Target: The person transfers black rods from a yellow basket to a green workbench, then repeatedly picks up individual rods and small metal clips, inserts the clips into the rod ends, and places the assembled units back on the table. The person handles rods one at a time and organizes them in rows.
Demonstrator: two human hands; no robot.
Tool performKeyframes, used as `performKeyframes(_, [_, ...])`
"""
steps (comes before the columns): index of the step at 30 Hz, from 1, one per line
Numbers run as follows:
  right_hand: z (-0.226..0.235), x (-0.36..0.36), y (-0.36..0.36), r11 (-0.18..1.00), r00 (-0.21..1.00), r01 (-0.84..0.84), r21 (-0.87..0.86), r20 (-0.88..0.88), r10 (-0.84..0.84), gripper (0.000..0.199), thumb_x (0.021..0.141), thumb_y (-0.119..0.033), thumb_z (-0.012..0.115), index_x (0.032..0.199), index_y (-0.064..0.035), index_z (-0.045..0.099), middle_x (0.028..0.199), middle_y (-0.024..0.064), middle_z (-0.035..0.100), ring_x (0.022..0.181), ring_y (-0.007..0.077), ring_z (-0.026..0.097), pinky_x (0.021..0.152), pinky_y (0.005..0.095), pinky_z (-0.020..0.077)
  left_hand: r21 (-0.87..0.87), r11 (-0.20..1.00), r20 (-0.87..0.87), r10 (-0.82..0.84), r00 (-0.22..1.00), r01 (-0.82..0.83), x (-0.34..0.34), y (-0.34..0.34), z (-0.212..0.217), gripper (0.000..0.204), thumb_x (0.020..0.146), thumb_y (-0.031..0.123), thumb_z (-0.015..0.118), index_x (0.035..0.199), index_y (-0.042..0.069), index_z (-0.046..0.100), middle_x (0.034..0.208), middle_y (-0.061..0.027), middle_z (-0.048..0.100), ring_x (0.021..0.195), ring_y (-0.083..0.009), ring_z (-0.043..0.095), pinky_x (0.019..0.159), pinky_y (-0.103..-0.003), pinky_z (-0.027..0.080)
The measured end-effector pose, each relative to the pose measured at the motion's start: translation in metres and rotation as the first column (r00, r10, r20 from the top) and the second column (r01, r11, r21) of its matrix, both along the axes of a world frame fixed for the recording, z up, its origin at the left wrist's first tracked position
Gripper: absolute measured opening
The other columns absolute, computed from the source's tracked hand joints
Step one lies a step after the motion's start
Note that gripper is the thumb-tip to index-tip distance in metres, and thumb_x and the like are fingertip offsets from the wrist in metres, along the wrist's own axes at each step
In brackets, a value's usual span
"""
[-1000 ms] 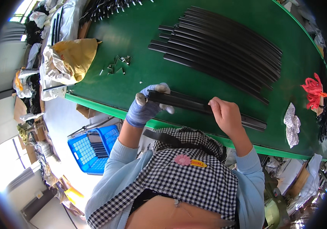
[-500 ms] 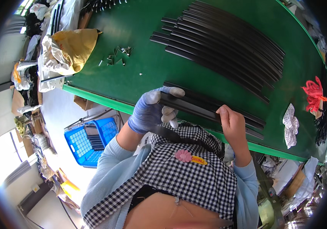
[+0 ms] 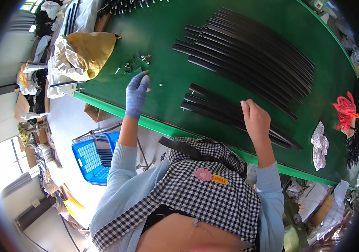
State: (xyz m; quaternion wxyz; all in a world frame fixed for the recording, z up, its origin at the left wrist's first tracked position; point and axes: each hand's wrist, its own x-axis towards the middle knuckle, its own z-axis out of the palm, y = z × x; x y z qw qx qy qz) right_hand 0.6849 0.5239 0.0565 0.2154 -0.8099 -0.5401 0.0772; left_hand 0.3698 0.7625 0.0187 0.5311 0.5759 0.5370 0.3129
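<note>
Stretched out over the green table (image 3: 162, 109), my left hand (image 3: 136, 96) wears a pale blue glove with greyish fingertips. Its fingers point toward a small heap of shiny metal clips (image 3: 137, 63), and I see nothing held in them. My bare right hand (image 3: 256, 122) is closed, thumb against the curled fingers, above a few black bars (image 3: 215, 114) lying near the table's front edge. Whatever it may hold is hidden. Small light tips show at the left ends of these bars. Beyond them lies a large row of similar black strips (image 3: 246, 54).
A yellow and white sack (image 3: 89, 54) lies at the table's left end. To the right are a patterned cloth bundle (image 3: 319, 145) and red cord (image 3: 345, 110). A blue basket (image 3: 89, 161) with black strips stands below the table's green edge (image 3: 154, 126).
My left hand has let go of the black bar and moved left toward the metal clips. That bar now lies with the others on the table. My right hand remains near them, closed.
</note>
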Motion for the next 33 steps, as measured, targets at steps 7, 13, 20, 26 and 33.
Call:
performKeyframes(7, [-0.09, -0.018, 0.036, 0.994, 0.985, -0.024, 0.11, 0.171, 0.004, 0.02, 0.096, -0.03, 0.064, 0.087, -0.0121, 0.063, 0.086, 0.0037, 0.063, 0.085, 0.0251, 0.06, 0.069, 0.0387, 0.0504, 0.36, 0.921, -0.809, 0.229, 0.541, 0.149, -0.029, 0.051, -0.052, 0.048, 0.084, 0.043, 0.074, 0.125, 0.019, 0.065, 0.127, -0.0145, 0.058, 0.105, -0.0347, 0.065, 0.087, -0.045, 0.055])
performKeyframes(13, [-0.092, -0.02, 0.024, 0.989, 0.998, 0.027, 0.147, 0.044, -0.034, 0.008, 0.091, -0.021, 0.069, 0.094, -0.015, 0.065, 0.095, 0.0032, 0.059, 0.09, 0.0258, 0.06, 0.078, 0.0406, 0.049, 0.283, 0.917, -0.892, 0.145, 0.429, 0.279, -0.018, 0.05, -0.039, 0.045, 0.083, 0.047, 0.072, 0.118, 0.019, 0.066, 0.119, -0.0105, 0.061, 0.096, -0.0324, 0.067, 0.077, -0.045, 0.056])
performKeyframes(20, [-0.023, -0.041, 0.03, 0.978, 0.914, 0.015, 0.208, -0.399, 0.07, 0.02, 0.083, -0.019, 0.076, 0.101, -0.0143, 0.072, 0.095, 0.0052, 0.062, 0.089, 0.0247, 0.061, 0.076, 0.0376, 0.0523, 0.281, 0.821, -0.475, -0.331, 0.815, 0.497, 0.045, -0.051, 0.004, 0.028, 0.079, 0.012, 0.077, 0.107, 0.012, 0.071, 0.101, -0.0059, 0.063, 0.079, -0.0184, 0.065, 0.069, -0.03, 0.055])
performKeyframes(26, [0.003, -0.064, 0.032, 0.906, 0.748, -0.089, 0.414, -0.573, 0.335, 0.02, 0.079, -0.016, 0.081, 0.096, -0.0107, 0.072, 0.088, 0.0029, 0.057, 0.074, 0.0157, 0.063, 0.065, 0.0298, 0.0536, -0.326, 0.704, 0.411, -0.495, 0.766, 0.63, 0.082, -0.097, 0.046, 0.048, 0.093, 0.034, 0.065, 0.127, 0.0, 0.06, 0.121, -0.009, 0.061, 0.105, -0.0186, 0.062, 0.086, -0.033, 0.055])
performKeyframes(33, [0.003, -0.06, 0.026, 0.929, 0.658, 0.072, 0.364, -0.717, 0.23, 0.018, 0.08, -0.015, 0.082, 0.087, -0.0052, 0.068, 0.082, 0.0035, 0.059, 0.072, 0.015, 0.063, 0.064, 0.0281, 0.0521, -0.591, 0.526, 0.576, -0.256, 0.776, 0.612, 0.1, -0.115, 0.035, 0.084, 0.086, 0.067, 0.064, 0.135, 0.0, 0.054, 0.127, -0.0105, 0.06, 0.111, -0.0214, 0.062, 0.091, -0.037, 0.056])
